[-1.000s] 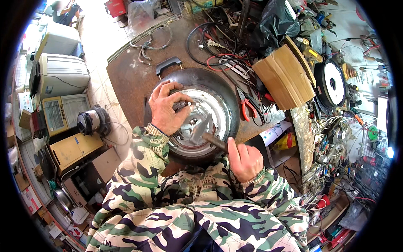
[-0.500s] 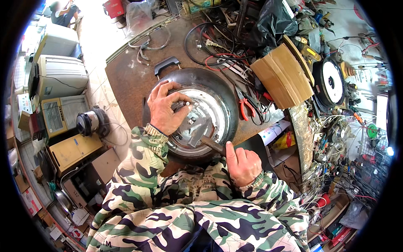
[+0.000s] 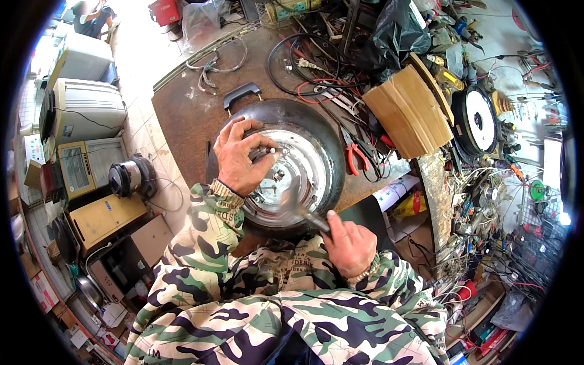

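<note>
On the brown bench lies a round, black-walled thing (image 3: 331, 137) with a silver metal inner disc and ring. Whether it is an upturned pan or a wheel, I cannot tell. My left hand (image 3: 240, 161) rests over its left side, thumb and fingers pinching a short metal rod (image 3: 265, 152) whose end lies close to a small stud on the ring. In my right hand (image 3: 351, 244) is a hammer (image 3: 315, 220), gripped by its handle. The hammer's head is smeared by motion above the lower part of the metal disc.
A black curved handle (image 3: 241, 92) lies just behind the round thing. To the right are red-handled pliers (image 3: 356, 155), a cardboard box (image 3: 410, 112) and tangled cables (image 3: 304, 58). Appliances, among them a white cabinet (image 3: 90, 106), stand on the left. Far off, a person (image 3: 91, 21) sits.
The hammer has shifted slightly, and its head has gone from sharp to blurred. My right hand has turned a little and moved slightly left. My left hand stays put.
</note>
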`<state>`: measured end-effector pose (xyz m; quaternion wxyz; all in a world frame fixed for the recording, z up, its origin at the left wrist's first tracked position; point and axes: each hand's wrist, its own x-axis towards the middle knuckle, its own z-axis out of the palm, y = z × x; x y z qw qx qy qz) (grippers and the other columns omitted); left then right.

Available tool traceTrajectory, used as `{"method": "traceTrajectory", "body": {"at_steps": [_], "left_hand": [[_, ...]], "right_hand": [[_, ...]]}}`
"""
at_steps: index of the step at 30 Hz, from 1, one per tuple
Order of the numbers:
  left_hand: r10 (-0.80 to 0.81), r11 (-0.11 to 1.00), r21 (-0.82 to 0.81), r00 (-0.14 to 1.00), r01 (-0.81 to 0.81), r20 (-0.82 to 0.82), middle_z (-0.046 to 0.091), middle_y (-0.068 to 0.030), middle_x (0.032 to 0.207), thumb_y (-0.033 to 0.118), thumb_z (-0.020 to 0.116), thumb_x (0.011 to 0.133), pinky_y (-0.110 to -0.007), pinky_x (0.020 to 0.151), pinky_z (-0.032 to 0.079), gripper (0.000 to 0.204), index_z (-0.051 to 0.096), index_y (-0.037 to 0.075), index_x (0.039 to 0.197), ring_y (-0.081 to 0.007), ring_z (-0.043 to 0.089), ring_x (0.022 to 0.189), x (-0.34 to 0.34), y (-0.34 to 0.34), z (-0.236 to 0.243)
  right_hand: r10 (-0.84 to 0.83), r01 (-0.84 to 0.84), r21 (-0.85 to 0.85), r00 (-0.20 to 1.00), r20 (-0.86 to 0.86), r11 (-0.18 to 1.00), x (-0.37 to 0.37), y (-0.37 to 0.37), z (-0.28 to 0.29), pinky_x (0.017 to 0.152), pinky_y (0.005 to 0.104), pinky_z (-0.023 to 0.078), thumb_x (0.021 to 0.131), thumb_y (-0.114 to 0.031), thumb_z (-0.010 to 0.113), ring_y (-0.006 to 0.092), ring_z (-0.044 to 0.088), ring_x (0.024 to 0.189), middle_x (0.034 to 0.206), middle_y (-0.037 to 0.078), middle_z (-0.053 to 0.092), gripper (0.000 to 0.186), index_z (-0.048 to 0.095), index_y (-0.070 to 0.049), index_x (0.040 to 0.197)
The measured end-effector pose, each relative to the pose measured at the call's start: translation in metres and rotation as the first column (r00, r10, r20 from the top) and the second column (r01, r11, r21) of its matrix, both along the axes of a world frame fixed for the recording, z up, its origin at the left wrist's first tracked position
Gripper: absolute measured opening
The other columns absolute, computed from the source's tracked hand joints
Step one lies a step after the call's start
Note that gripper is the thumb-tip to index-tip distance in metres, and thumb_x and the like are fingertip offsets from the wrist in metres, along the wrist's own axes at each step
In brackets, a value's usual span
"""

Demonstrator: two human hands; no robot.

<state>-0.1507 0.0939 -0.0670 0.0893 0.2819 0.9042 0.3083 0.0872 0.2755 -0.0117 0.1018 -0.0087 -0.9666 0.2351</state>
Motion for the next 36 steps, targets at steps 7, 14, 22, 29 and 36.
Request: {"method": "traceTrajectory", "body": {"at_steps": [7, 14, 22, 29, 36], "left_hand": [[0.004, 1.0, 0.028, 1.0, -0.004, 0.003, 0.065, -0.006, 0.13, 0.017, 0.09, 0.072, -0.055, 0.117, 0.035, 0.026, 0.081, 0.02, 0.097, -0.0377, 0.049, 0.14, 0.001, 0.003, 0.002], [-0.02, 1.0, 0.016, 1.0, 0.02, -0.005, 0.065, -0.0062, 0.131, 0.019, 0.089, 0.072, -0.056, 0.116, 0.036, 0.026, 0.082, 0.02, 0.097, -0.0374, 0.049, 0.14, -0.002, 0.003, 0.002], [-0.022, 1.0, 0.019, 1.0, 0.022, -0.001, 0.064, -0.0063, 0.131, 0.021, 0.088, 0.074, -0.055, 0.117, 0.035, 0.024, 0.082, 0.02, 0.097, -0.0369, 0.049, 0.14, 0.001, 0.002, 0.003], [0.006, 1.0, 0.024, 1.0, -0.007, 0.018, 0.064, -0.0039, 0.132, 0.022, 0.089, 0.074, -0.056, 0.119, 0.031, 0.023, 0.083, 0.024, 0.096, -0.0355, 0.046, 0.142, 0.001, 0.0, -0.001], [0.004, 0.999, 0.052, 0.999, -0.006, 0.037, 0.063, -0.0024, 0.132, 0.023, 0.09, 0.073, -0.056, 0.118, 0.029, 0.024, 0.083, 0.025, 0.095, -0.0349, 0.046, 0.143, -0.001, 0.003, -0.001]], "right_hand": [[-0.449, 0.526, -0.453, 0.851, 0.274, 0.72, 0.008, -0.007, 0.002, 0.069, 0.0382, 0.06, 0.097, -0.013, 0.078, 0.0369, 0.076, 0.077, 0.09, 0.023, 0.075, 0.035, 0.069, 0.009, 0.123], [-0.362, 0.406, -0.412, 0.914, 0.184, 0.816, 0.001, -0.012, -0.008, 0.066, 0.0433, 0.059, 0.096, -0.012, 0.076, 0.0413, 0.074, 0.078, 0.095, 0.023, 0.075, 0.032, 0.068, 0.006, 0.122], [-0.334, 0.351, -0.382, 0.936, 0.113, 0.855, 0.003, -0.013, -0.006, 0.064, 0.0424, 0.059, 0.096, -0.012, 0.076, 0.0391, 0.073, 0.073, 0.089, 0.022, 0.073, 0.031, 0.069, 0.006, 0.12], [-0.308, 0.339, -0.356, 0.94, 0.144, 0.871, 0.001, -0.014, -0.014, 0.062, 0.0436, 0.058, 0.096, -0.011, 0.076, 0.0402, 0.072, 0.072, 0.088, 0.02, 0.072, 0.03, 0.069, 0.005, 0.12], [-0.431, 0.459, -0.399, 0.887, 0.163, 0.794, 0.003, -0.012, -0.003, 0.065, 0.041, 0.058, 0.097, -0.011, 0.077, 0.0402, 0.073, 0.073, 0.088, 0.021, 0.073, 0.028, 0.068, 0.007, 0.117]]}}
